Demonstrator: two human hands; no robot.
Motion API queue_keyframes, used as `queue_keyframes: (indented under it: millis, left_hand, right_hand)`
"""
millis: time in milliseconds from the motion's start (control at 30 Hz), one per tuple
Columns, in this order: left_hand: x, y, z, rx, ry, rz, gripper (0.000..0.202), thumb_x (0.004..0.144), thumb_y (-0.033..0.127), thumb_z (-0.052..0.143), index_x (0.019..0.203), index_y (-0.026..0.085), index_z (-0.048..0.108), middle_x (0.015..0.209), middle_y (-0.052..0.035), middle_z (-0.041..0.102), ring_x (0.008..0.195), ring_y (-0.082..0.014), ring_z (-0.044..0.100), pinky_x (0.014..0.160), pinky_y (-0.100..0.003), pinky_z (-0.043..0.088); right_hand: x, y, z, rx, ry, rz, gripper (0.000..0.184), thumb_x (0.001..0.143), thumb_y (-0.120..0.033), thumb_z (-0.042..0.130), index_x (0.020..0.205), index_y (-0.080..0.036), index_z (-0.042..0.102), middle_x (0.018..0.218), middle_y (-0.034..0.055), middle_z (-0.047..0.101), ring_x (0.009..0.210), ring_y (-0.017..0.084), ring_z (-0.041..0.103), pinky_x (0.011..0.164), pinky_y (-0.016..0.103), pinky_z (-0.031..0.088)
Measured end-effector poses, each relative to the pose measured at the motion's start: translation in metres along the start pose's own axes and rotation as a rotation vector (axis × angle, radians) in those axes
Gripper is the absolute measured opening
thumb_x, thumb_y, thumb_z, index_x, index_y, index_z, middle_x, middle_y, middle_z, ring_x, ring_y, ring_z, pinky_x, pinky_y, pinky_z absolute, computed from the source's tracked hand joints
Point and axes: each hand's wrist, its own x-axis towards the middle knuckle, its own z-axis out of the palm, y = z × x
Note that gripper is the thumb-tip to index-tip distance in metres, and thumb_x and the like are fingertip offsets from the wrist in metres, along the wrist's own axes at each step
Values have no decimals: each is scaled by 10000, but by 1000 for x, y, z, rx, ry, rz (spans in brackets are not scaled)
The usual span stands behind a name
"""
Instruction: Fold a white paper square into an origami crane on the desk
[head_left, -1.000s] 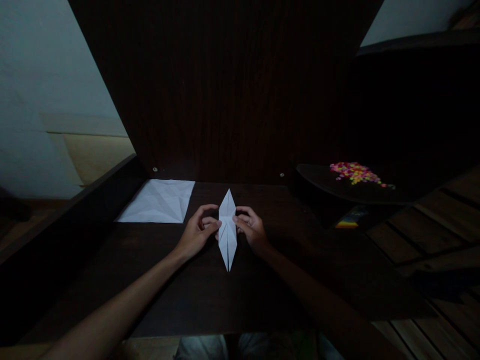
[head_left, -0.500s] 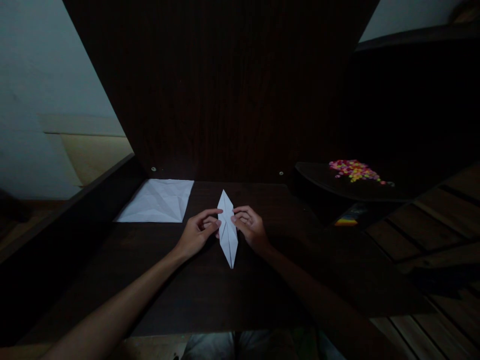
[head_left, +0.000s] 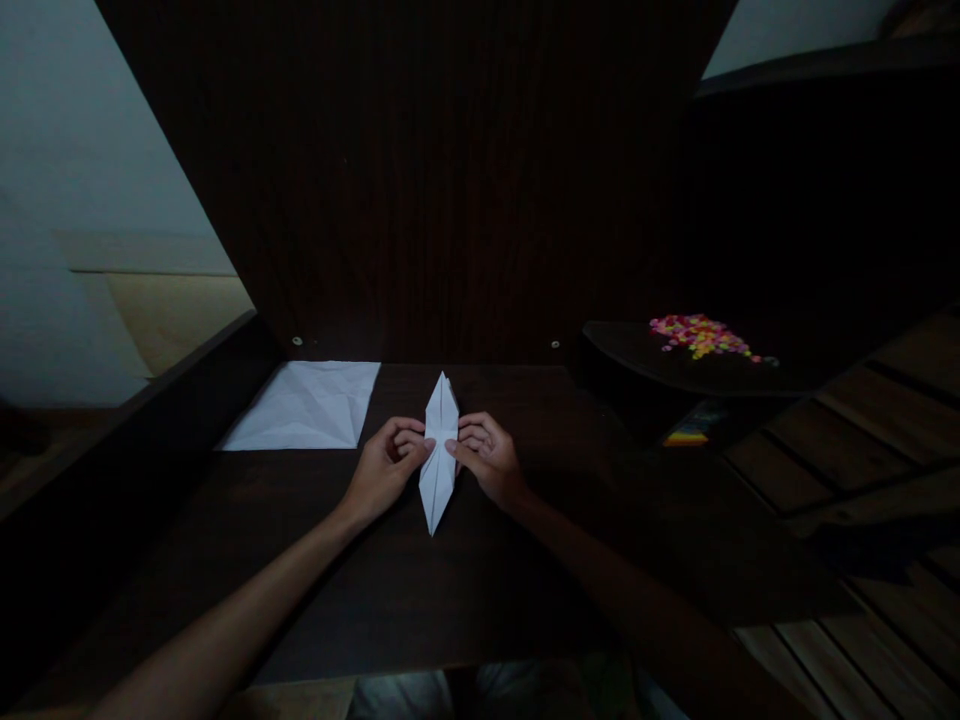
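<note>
A narrow folded piece of white paper (head_left: 441, 408), pointed at both ends, is held upright between my hands above the dark desk (head_left: 375, 590). My left hand (head_left: 386, 462) grips its left edge, thumb on the front face and fingers at the side and behind. From the right, my right hand (head_left: 487, 460) pinches the opposite edge in the same way, with its thumb on the front near the middle. Creases run down the paper's length. The fingertips behind it are hidden.
A creased white paper sheet (head_left: 307, 405) lies flat at the desk's back left, near the raised side board (head_left: 150, 410). Small colourful pieces (head_left: 705, 337) are heaped on a curved dark shelf (head_left: 622, 350) to the right. A tall dark panel (head_left: 420, 180) closes off the back.
The folded paper has tilted, its lower tip swinging left, and its front folds look different. Both hands have shifted slightly left with it, still gripping its edges. The view has shifted a little.
</note>
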Motion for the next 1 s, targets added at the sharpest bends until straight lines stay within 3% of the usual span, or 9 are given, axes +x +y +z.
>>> queue_keyframes:
  millis: [300, 500, 600, 700, 1000]
  left_hand:
    - [-1, 5, 0, 53, 76, -20, 289, 632, 301, 775, 811, 143, 613, 645, 18, 609, 590, -98, 562, 593, -222, 458]
    - [-4, 9, 2, 188, 135, 68, 258, 645, 310, 761, 814, 152, 647, 756, -15, 640, 681, -132, 584, 649, -250, 475]
    - [-5, 12, 2, 245, 158, 104, 238, 650, 304, 758, 804, 152, 660, 723, -5, 617, 660, -120, 551, 631, -233, 451]
    - [-6, 13, 2, 243, 137, 105, 230, 668, 303, 745, 810, 148, 652, 698, 0, 607, 634, -113, 532, 609, -225, 435]
    - [-6, 13, 3, 73, 122, 11, 302, 607, 279, 779, 808, 149, 595, 632, 42, 564, 543, -75, 504, 538, -192, 422]
  right_hand:
    - [-2, 4, 1, -31, 52, 1, 340, 662, -301, 726, 856, -219, 459, 641, -45, 577, 507, 111, 562, 438, 219, 467]
    - [-5, 0, 3, -52, 58, 0, 268, 679, -314, 713, 821, -207, 513, 656, -30, 568, 537, 123, 573, 447, 233, 486]
    - [-5, 0, 6, -94, 110, -39, 239, 692, -297, 701, 809, -206, 514, 683, -16, 571, 601, 129, 585, 495, 230, 489]
    - [-6, 1, 7, -116, 153, -73, 242, 690, -268, 703, 777, -207, 486, 678, -20, 562, 638, 121, 586, 547, 219, 485]
    - [-8, -2, 9, -114, 136, -69, 224, 703, -292, 692, 759, -196, 498, 641, -37, 554, 566, 103, 563, 509, 205, 460]
